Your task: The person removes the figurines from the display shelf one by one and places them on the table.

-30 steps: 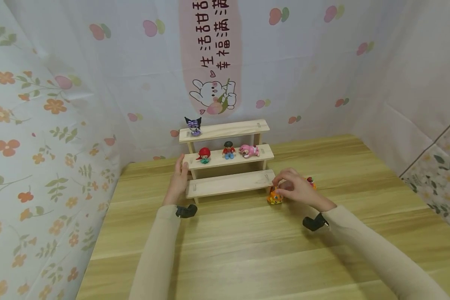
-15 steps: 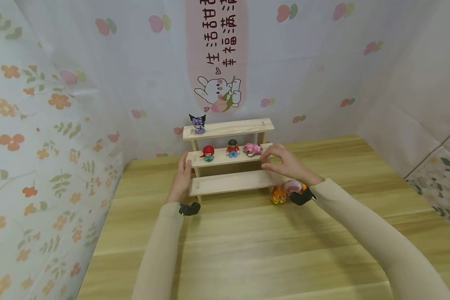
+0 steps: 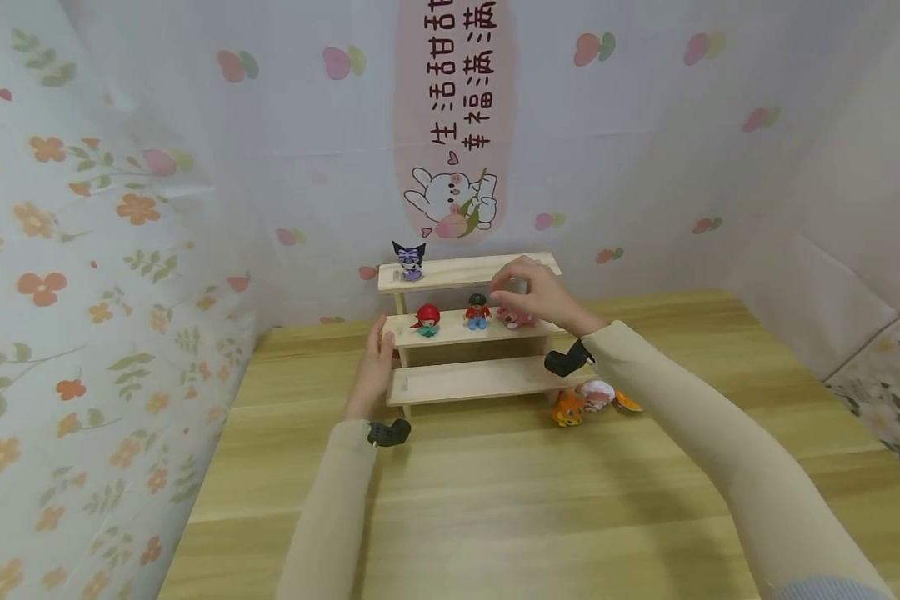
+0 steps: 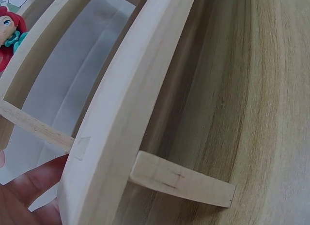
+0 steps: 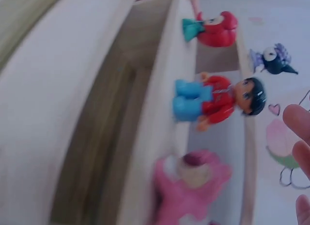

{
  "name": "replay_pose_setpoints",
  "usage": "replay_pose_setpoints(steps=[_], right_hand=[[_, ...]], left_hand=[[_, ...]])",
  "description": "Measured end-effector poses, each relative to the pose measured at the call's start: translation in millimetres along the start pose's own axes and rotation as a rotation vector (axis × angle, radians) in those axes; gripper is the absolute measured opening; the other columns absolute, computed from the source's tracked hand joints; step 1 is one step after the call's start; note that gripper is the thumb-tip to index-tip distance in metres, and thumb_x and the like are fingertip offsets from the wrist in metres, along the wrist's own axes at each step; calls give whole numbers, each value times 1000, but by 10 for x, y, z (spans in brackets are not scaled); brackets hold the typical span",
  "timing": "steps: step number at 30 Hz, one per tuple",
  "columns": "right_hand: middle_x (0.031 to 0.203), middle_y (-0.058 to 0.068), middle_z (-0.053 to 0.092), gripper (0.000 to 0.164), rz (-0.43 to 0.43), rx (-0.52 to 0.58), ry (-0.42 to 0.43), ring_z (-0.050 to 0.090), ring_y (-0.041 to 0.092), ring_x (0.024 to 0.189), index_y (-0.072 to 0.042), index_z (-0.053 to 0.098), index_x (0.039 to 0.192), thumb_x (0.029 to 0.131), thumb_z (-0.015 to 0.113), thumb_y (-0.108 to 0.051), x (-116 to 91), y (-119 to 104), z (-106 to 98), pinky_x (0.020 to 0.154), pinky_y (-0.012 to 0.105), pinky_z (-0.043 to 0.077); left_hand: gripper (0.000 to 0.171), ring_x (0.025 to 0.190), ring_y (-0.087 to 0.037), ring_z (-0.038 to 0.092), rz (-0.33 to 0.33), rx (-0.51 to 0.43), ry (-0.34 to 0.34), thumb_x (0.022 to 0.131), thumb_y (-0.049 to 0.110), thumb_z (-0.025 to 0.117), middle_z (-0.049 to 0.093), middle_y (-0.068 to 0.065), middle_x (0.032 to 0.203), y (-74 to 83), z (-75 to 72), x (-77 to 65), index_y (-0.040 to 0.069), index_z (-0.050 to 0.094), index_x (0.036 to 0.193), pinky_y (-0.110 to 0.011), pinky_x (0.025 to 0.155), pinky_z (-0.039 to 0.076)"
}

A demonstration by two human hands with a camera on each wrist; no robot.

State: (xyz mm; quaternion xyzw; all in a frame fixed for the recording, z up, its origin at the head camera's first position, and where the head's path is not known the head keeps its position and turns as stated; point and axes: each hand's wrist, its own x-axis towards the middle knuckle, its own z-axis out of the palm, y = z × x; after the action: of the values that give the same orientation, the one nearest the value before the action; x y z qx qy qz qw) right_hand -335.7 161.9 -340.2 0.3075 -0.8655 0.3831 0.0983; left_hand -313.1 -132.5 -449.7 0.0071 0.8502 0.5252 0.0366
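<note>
A three-tier wooden display shelf point(image 3: 487, 379) stands near the back of the table. At the left end of its middle tier, my left hand point(image 3: 373, 367) grips the board. My right hand point(image 3: 536, 292) hovers around the top and middle tiers at the right, fingers bent and apart, nothing visible between them. Below it lies a pink bear figure point(image 5: 191, 186), partly covered in the head view. Beside the bear sit a boy figure in a red jacket point(image 3: 477, 313) and a red-haired figure point(image 3: 426, 320). A black-and-purple figure point(image 3: 409, 262) occupies the top tier's left end.
By the shelf's lower right corner, an orange figure point(image 3: 567, 408), a white-and-pink toy point(image 3: 596, 394) and another orange piece point(image 3: 627, 402) rest on the wooden table point(image 3: 480, 500). A printed cloth point(image 3: 330, 175) hangs close behind the shelf.
My right hand has left the orange figure beside the bottom tier and risen up to the upper tiers. My left hand stays at the shelf's left end. The head view has shifted slightly.
</note>
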Motion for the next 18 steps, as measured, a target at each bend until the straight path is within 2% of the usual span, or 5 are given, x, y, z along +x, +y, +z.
replay_pose_setpoints(steps=[5,9,14,18], right_hand=[[105,10,67,16,53,7,-11,55,26,110,-5,69,99,90,67,-18,185,-72,-1,101,50,38],[107,8,66,19,109,1,-23,54,24,113,-8,69,100,92,65,-24,318,-95,17,102,51,37],[100,8,68,22,118,-2,-8,58,22,105,-6,70,97,94,61,-27,508,-108,59,97,46,42],[94,7,69,22,94,-17,8,59,20,98,-5,70,93,96,59,-24,672,-111,104,90,40,44]], left_hand=[[53,130,-47,40,-6,-15,21,104,48,22,33,-21,151,7,38,3,33,12,153,-61,106,31],[52,130,-47,40,-4,-28,31,104,48,23,32,-20,152,3,60,-4,33,13,153,-62,106,31],[52,130,-48,40,-15,-37,39,103,49,24,33,-20,152,-19,73,3,35,14,153,-63,105,31],[52,128,-47,43,-27,-28,51,103,50,24,35,-20,150,-29,62,11,38,14,152,-63,103,34]])
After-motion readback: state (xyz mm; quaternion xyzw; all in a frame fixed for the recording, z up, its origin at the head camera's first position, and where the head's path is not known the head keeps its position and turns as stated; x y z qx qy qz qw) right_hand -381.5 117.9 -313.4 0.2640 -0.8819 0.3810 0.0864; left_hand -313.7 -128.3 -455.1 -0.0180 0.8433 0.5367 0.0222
